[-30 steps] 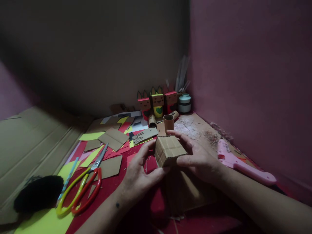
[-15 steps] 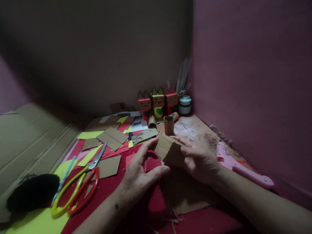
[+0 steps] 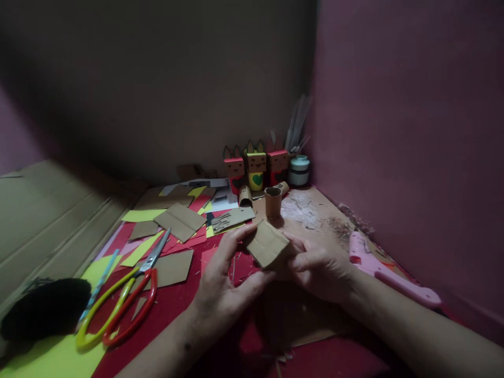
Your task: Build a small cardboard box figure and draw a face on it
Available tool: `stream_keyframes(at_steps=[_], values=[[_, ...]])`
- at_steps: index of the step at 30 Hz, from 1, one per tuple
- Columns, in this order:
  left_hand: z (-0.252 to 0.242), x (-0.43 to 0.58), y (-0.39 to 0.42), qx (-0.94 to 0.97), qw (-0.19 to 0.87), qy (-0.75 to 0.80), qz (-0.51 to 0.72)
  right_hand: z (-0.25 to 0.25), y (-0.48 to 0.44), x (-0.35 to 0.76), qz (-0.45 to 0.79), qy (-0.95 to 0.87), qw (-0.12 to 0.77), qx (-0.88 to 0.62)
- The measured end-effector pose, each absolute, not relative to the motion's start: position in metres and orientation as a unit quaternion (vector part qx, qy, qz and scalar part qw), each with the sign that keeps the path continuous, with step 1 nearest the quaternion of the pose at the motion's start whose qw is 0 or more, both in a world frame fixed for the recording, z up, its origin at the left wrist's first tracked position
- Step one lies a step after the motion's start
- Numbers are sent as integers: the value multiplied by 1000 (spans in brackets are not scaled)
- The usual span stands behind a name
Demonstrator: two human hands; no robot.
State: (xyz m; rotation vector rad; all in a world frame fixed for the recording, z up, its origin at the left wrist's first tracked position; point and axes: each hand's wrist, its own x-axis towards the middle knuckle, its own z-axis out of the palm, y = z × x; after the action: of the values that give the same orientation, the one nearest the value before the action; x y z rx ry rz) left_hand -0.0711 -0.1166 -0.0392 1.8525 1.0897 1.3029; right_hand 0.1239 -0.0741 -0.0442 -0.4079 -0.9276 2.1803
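Note:
A small folded cardboard box [image 3: 268, 243] is held above the red table surface, one square face tilted up toward me. My left hand [image 3: 230, 265] has its fingertips at the far left edge of the box and its thumb along the near edge. From the other side my right hand [image 3: 318, 262] grips the box, thumb on top and fingers partly hidden behind it. Under my hands lies a larger flat cardboard piece [image 3: 303, 320]. Just beyond the box a short cardboard tube [image 3: 273, 203] stands upright.
Scissors [image 3: 129, 304] with yellow and red handles lie at left, near a black fuzzy object [image 3: 47, 310]. A pink glue gun [image 3: 394, 275] rests at right. Three box-headed paper figures [image 3: 256, 167] and a pale green jar [image 3: 299, 170] stand at the back.
The cardboard box has been turned in my hands, so its square face now shows more fully. My right fingers have shifted along its right side.

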Motion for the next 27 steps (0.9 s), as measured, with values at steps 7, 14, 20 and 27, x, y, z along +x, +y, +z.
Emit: stream_keyframes(at_steps=[7, 14, 20, 27], values=[[-42, -72, -122, 757, 202, 378, 493, -41, -76, 122, 840, -375, 361, -153], [-38, -71, -125, 785, 151, 363, 479, -46, -74, 124, 828, -386, 381, -142], [-42, -73, -122, 793, 144, 350, 477, -47, -75, 125, 820, -393, 402, -107], [-29, -77, -123, 779, 263, 325, 468, -48, -77, 128, 840, -375, 389, -56]])
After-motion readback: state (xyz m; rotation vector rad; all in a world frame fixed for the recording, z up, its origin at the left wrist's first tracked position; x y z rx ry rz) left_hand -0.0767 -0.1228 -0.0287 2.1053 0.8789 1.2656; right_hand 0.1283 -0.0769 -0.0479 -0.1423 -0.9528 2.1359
